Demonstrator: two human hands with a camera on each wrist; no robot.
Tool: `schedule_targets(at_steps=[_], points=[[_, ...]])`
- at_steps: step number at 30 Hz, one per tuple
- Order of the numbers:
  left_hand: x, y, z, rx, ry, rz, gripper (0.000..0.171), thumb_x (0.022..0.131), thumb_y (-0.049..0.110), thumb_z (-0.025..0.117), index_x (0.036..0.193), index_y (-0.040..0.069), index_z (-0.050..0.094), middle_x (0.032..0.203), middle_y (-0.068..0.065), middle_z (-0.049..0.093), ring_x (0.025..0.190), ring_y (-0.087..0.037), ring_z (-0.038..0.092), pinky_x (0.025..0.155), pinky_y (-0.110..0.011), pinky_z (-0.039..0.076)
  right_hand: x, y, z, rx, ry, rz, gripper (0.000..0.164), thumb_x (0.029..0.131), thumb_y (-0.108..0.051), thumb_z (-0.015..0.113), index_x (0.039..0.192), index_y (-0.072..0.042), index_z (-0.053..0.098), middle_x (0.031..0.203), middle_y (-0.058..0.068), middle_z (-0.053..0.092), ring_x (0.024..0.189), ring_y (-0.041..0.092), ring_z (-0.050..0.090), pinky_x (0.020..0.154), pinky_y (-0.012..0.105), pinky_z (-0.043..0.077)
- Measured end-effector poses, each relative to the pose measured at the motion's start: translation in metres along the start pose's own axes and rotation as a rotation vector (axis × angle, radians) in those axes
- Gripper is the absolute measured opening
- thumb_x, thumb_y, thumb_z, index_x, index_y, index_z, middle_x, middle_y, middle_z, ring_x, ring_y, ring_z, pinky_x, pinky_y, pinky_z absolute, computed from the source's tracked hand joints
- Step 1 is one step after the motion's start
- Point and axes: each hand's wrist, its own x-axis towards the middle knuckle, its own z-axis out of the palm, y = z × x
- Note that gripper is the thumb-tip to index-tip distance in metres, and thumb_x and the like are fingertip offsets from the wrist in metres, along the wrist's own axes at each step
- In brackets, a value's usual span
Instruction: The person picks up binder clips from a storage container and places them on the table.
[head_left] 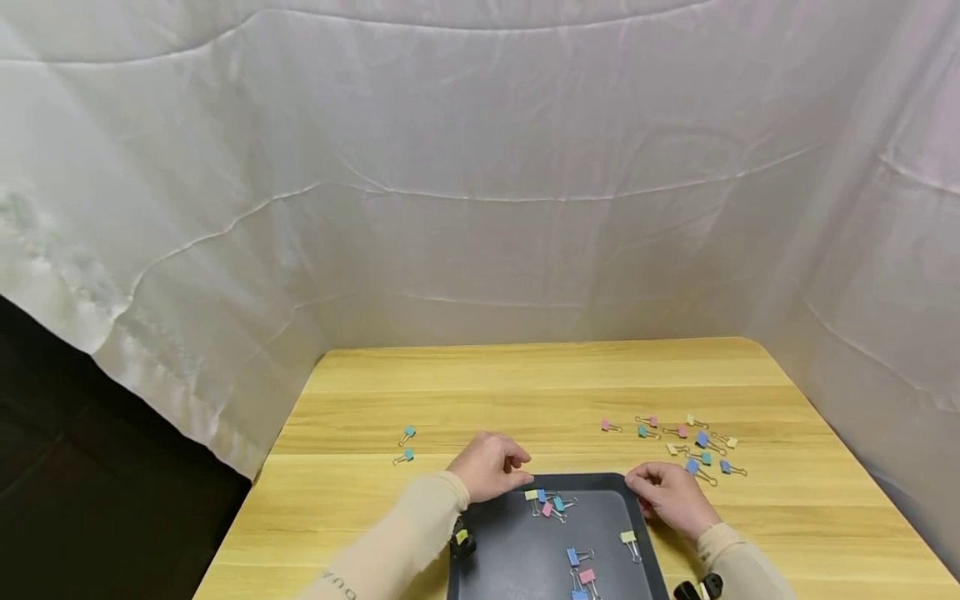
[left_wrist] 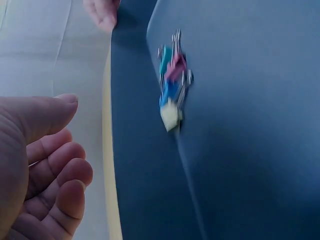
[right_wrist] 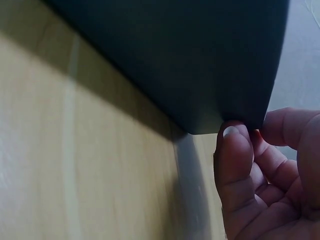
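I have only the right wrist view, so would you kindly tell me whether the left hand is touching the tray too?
Observer: No, the left wrist view shows a gap between the left hand and the edge of the tray.
Operator: Thank you. Does anything lie inside it?
Observer: Yes, several binder clips, including a yellow clip near its right side.
Operator: And is anything out on the left?
Observer: Two teal clips lie on the table, beyond the left hand.

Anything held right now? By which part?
The right hand pinches the tray by its far right corner. The left hand holds nothing; its wrist view shows the fingers apart from the tray.
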Motion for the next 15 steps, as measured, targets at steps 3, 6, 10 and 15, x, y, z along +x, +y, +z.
schedule_targets(at_steps=[3, 6, 10, 15], points=[[0.006, 0.01, 0.009, -0.01, -0.014, 0.021, 0.028, 0.078, 0.028, 0.072, 0.1, 0.01, 0.07, 0.084, 0.005, 0.064, 0.068, 0.003, 0.053, 0.061, -0.01, 0.042, 0.0, 0.0, 0.0, 0.0, -0.002, 0.004, 0.014, 0.086, -0.015, 0.062, 0.087, -0.002, 0.066, 0.061, 0.008, 0.054, 0.053, 0.018, 0.054, 0.048, 0.029, 0.048], [0.012, 0.019, 0.018, -0.004, -0.026, 0.05, 0.029, 0.079, 0.029, 0.072, 0.102, 0.011, 0.07, 0.084, 0.008, 0.063, 0.069, 0.006, 0.052, 0.061, -0.008, 0.041, 0.001, 0.001, 0.0, 0.001, -0.004, 0.007, 0.014, 0.086, -0.015, 0.061, 0.087, -0.002, 0.066, 0.061, 0.008, 0.054, 0.053, 0.018, 0.053, 0.048, 0.029, 0.048], [0.018, 0.029, 0.029, -0.009, -0.056, 0.079, 0.028, 0.079, 0.03, 0.071, 0.102, 0.013, 0.07, 0.083, 0.012, 0.061, 0.069, 0.007, 0.05, 0.062, -0.006, 0.04, 0.0, 0.001, 0.0, 0.009, -0.017, 0.001, 0.015, 0.087, -0.015, 0.061, 0.088, -0.001, 0.066, 0.062, 0.008, 0.054, 0.053, 0.018, 0.054, 0.049, 0.03, 0.049], [0.023, 0.039, 0.041, -0.026, -0.096, 0.107, 0.026, 0.08, 0.029, 0.071, 0.101, 0.014, 0.07, 0.085, 0.01, 0.062, 0.071, 0.007, 0.051, 0.062, -0.006, 0.039, 0.0, 0.0, 0.0, 0.015, -0.016, 0.011, 0.016, 0.087, -0.015, 0.061, 0.088, 0.0, 0.066, 0.063, 0.008, 0.055, 0.055, 0.018, 0.054, 0.049, 0.03, 0.05]])
